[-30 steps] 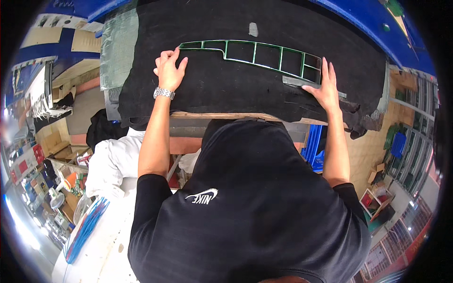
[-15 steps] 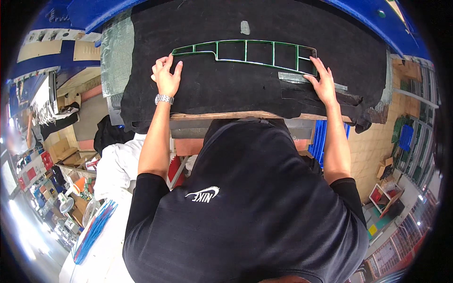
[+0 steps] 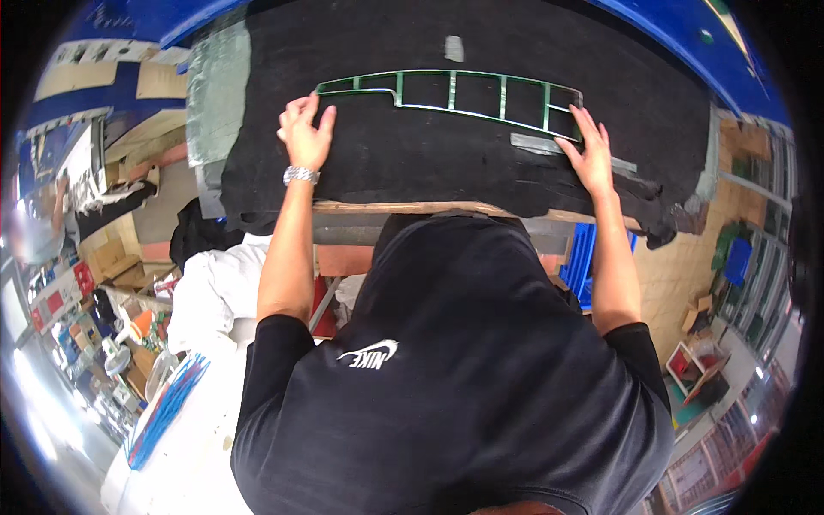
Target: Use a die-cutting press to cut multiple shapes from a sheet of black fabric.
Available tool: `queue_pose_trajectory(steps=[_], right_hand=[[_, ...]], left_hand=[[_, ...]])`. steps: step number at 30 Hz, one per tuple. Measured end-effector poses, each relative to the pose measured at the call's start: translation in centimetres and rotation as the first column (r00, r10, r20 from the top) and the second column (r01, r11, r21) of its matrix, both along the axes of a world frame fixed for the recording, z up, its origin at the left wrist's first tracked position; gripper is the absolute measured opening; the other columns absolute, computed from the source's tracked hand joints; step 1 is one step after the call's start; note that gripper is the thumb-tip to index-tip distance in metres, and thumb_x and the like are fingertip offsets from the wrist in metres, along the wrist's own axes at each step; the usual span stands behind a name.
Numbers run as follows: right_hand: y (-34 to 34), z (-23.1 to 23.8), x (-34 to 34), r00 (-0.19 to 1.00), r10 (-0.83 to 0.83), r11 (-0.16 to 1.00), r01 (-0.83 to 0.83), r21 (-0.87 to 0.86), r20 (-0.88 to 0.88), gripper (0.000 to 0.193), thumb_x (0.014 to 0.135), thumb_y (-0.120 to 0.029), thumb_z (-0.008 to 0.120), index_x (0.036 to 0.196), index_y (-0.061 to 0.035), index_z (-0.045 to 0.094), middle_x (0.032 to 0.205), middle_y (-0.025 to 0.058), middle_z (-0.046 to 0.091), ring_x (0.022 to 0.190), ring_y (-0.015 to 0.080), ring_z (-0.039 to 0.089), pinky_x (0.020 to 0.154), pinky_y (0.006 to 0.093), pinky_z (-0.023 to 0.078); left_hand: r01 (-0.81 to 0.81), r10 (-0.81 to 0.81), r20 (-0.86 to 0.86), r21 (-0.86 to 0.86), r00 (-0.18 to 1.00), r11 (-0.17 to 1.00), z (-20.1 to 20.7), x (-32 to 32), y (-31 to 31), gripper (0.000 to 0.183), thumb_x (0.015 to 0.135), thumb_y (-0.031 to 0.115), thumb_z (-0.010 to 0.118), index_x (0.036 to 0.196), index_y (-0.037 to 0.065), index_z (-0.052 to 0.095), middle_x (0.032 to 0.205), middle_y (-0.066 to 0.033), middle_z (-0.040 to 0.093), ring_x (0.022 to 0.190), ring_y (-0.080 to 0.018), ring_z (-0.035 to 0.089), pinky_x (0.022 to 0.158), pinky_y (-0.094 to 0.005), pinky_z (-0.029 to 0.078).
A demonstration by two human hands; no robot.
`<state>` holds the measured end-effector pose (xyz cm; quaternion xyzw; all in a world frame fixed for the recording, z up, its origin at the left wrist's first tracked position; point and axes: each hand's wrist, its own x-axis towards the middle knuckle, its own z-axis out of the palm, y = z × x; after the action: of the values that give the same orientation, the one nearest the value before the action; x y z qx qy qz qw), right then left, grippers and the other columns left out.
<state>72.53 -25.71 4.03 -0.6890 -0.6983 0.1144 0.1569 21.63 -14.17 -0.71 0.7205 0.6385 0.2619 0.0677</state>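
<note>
A long, narrow cutting die with green-edged metal walls and several cross bars lies on a black sheet of material. Its left end tapers to a point, and its lower edge has a step. My left hand, with a metal watch on the wrist, has its fingertips at the tapered tip, thumb standing a little apart below it. At the wide right end, my right hand has its fingers on the outer edge and its thumb at the lower corner, holding the die between them.
Grey tape strips lie below the die's right part, and a small grey patch above it. A blue machine frame arches over the far side. White cloth and blue cords are at my left.
The view has shifted slightly. Both hands stay at the two ends of the cutting die, which shows no clear movement on the black sheet.
</note>
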Motion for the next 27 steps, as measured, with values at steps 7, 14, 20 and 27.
queue_pose_trajectory(steps=[7, 14, 20, 27], right_hand=[[-0.2, -0.6, 0.4, 1.000, -0.018, 0.999, 0.018, 0.031, -0.002, 0.066, 0.084, -0.024, 0.077, 0.143, -0.0123, 0.051, 0.144, 0.0154, 0.054, 0.142, 0.0265, 0.043, 0.119, 0.0504, 0.024], [-0.6, -1.3, 0.6, 0.998, -0.033, 0.999, 0.035, 0.031, -0.053, 0.070, 0.083, -0.021, 0.078, 0.145, -0.0112, 0.047, 0.145, 0.0147, 0.053, 0.139, 0.0279, 0.045, 0.119, 0.0514, 0.024], [-0.5, -1.3, 0.2, 0.998, -0.052, 0.998, 0.052, 0.020, -0.046, 0.070, 0.085, -0.019, 0.075, 0.147, -0.0099, 0.043, 0.144, 0.0147, 0.053, 0.134, 0.0317, 0.049, 0.120, 0.0502, 0.024], [0.1, -1.2, 0.6, 0.997, -0.035, 0.998, 0.038, 0.043, -0.072, 0.069, 0.085, -0.020, 0.075, 0.146, -0.0078, 0.044, 0.148, 0.0133, 0.050, 0.140, 0.0293, 0.044, 0.120, 0.0513, 0.021]], left_hand=[[0.000, -0.001, 0.032, 0.018, 1.000, 1.000, 0.0, 0.1, -0.3, 0.039, 0.082, 0.031, 0.078, 0.117, 0.013, 0.073, 0.112, -0.0030, 0.063, 0.106, -0.0238, 0.055, 0.087, -0.0384, 0.040], [0.023, -0.023, 0.008, -0.068, 1.000, 0.997, 0.6, -0.3, -0.5, 0.041, 0.085, 0.031, 0.076, 0.121, 0.013, 0.072, 0.114, -0.0031, 0.062, 0.107, -0.0233, 0.054, 0.089, -0.0365, 0.040], [0.011, -0.014, 0.057, 0.053, 0.998, 0.999, 0.0, 0.0, -0.6, 0.037, 0.082, 0.027, 0.077, 0.116, 0.015, 0.074, 0.108, -0.0019, 0.063, 0.102, -0.0233, 0.055, 0.086, -0.0398, 0.040], [0.020, -0.022, 0.029, 0.081, 0.999, 0.997, 1.0, 0.8, -0.1, 0.036, 0.083, 0.026, 0.076, 0.117, 0.015, 0.072, 0.107, -0.0028, 0.061, 0.102, -0.0245, 0.055, 0.083, -0.0406, 0.041]])
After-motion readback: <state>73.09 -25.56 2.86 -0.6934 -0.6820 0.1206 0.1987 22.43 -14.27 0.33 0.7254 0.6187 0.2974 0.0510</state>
